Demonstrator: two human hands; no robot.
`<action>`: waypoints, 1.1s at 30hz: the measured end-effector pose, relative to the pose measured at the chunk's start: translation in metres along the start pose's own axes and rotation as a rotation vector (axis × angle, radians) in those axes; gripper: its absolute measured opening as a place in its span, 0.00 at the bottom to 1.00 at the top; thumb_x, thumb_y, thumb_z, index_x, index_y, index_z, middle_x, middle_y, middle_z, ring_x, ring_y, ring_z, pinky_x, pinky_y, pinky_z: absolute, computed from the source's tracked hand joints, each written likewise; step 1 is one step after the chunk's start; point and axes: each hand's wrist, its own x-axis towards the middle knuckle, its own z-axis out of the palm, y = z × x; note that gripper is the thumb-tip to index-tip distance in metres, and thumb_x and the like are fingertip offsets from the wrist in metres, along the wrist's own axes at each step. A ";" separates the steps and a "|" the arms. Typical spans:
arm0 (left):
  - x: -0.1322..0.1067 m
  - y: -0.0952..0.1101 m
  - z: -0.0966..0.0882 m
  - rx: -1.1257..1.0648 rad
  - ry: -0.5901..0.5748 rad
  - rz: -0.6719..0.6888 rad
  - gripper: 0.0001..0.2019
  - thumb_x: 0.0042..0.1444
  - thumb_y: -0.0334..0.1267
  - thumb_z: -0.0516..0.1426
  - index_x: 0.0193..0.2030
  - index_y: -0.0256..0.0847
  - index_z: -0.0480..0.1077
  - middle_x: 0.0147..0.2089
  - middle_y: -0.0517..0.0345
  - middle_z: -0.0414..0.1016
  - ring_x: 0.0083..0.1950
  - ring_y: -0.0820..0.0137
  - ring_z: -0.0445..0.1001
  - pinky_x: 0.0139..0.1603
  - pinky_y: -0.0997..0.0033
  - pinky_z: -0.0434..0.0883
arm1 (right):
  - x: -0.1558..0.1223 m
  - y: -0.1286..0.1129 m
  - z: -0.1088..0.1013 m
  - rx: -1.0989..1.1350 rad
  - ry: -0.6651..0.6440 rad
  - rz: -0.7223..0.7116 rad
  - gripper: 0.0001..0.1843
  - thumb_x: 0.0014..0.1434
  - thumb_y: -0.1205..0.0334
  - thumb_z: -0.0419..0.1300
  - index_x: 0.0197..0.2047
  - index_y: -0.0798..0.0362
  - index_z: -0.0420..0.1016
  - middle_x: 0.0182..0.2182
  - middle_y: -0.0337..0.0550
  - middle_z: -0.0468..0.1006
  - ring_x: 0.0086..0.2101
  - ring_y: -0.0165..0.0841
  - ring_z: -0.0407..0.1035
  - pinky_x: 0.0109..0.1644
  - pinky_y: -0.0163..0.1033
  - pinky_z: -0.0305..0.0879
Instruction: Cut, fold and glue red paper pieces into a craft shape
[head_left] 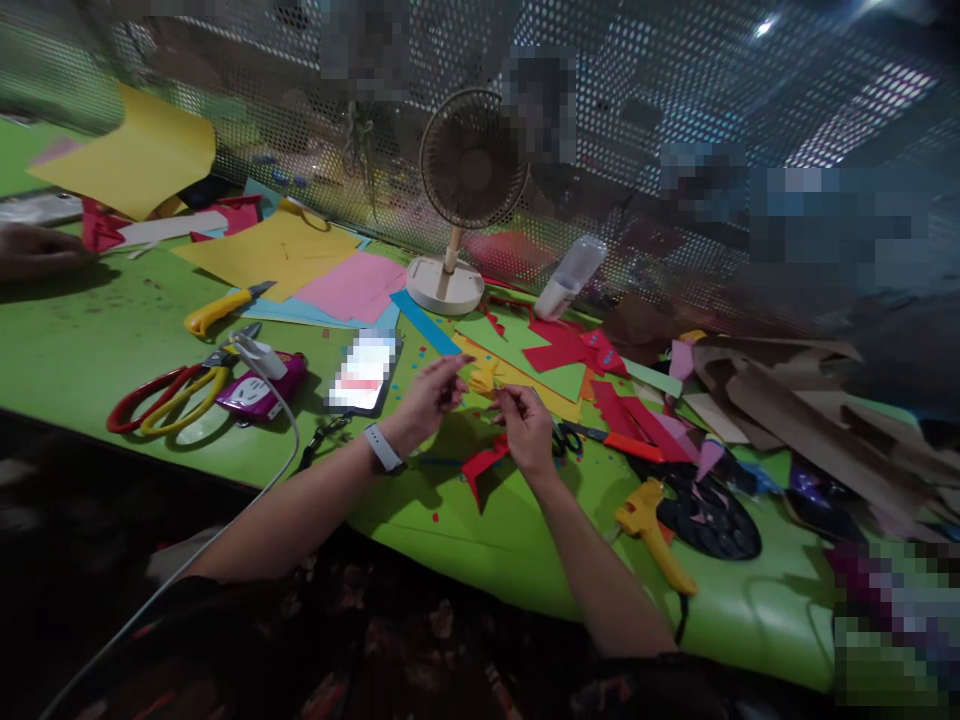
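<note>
My right hand (527,430) pinches a small folded piece of yellow paper (484,376) over the middle of the table. Just left of that piece is my left hand (429,402), with a pale watch band on the wrist; its fingers are partly bent and apart, and no object shows in them. Below the hands, a red paper scrap (484,466) with pointed ends lies on the green tabletop (300,440). Close to my right hand are black-handled scissors (568,438), partly hidden by it. Yellow and green paper sheets (536,365) lie behind the hands.
A small fan (474,165) stands at the back before a mesh screen. To the left lie a phone (364,372), large scissors (176,395), a yellow cutter (225,310) and a white cable (289,440). A glue gun (656,535) lies right. Another person's hand (37,250) rests far left.
</note>
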 end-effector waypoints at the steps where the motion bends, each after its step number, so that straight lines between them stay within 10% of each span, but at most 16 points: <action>1: 0.002 0.004 -0.002 -0.006 0.072 0.064 0.14 0.46 0.43 0.67 0.32 0.37 0.70 0.21 0.65 0.66 0.19 0.82 0.62 0.18 0.82 0.56 | 0.000 0.000 -0.003 -0.025 0.019 -0.048 0.14 0.61 0.49 0.58 0.40 0.50 0.75 0.29 0.39 0.76 0.25 0.32 0.69 0.31 0.39 0.69; 5: 0.008 0.008 -0.008 0.022 0.172 -0.098 0.19 0.45 0.50 0.67 0.34 0.39 0.67 0.28 0.59 0.72 0.27 0.74 0.72 0.28 0.75 0.70 | 0.001 -0.002 -0.013 -0.215 0.054 -0.307 0.10 0.61 0.53 0.58 0.42 0.45 0.79 0.35 0.43 0.76 0.35 0.37 0.71 0.40 0.45 0.71; 11: 0.006 -0.005 -0.003 0.024 -0.139 -0.231 0.13 0.43 0.36 0.69 0.34 0.36 0.73 0.35 0.55 0.76 0.34 0.72 0.75 0.38 0.72 0.74 | -0.004 -0.010 -0.016 -0.263 -0.053 -0.467 0.09 0.61 0.58 0.59 0.41 0.42 0.81 0.38 0.44 0.77 0.42 0.37 0.72 0.48 0.46 0.70; 21: 0.001 -0.007 -0.001 0.140 -0.184 -0.085 0.15 0.42 0.38 0.69 0.37 0.38 0.75 0.34 0.59 0.76 0.32 0.76 0.72 0.34 0.76 0.70 | 0.000 -0.002 0.000 0.153 -0.037 0.100 0.16 0.54 0.48 0.62 0.37 0.51 0.73 0.31 0.38 0.76 0.19 0.25 0.64 0.22 0.34 0.64; 33: 0.008 -0.020 -0.005 0.147 -0.181 -0.111 0.16 0.39 0.40 0.70 0.34 0.35 0.75 0.33 0.56 0.76 0.33 0.74 0.73 0.37 0.75 0.70 | 0.004 0.002 0.006 0.215 0.051 0.210 0.18 0.50 0.49 0.65 0.37 0.52 0.68 0.26 0.33 0.74 0.16 0.23 0.63 0.18 0.31 0.61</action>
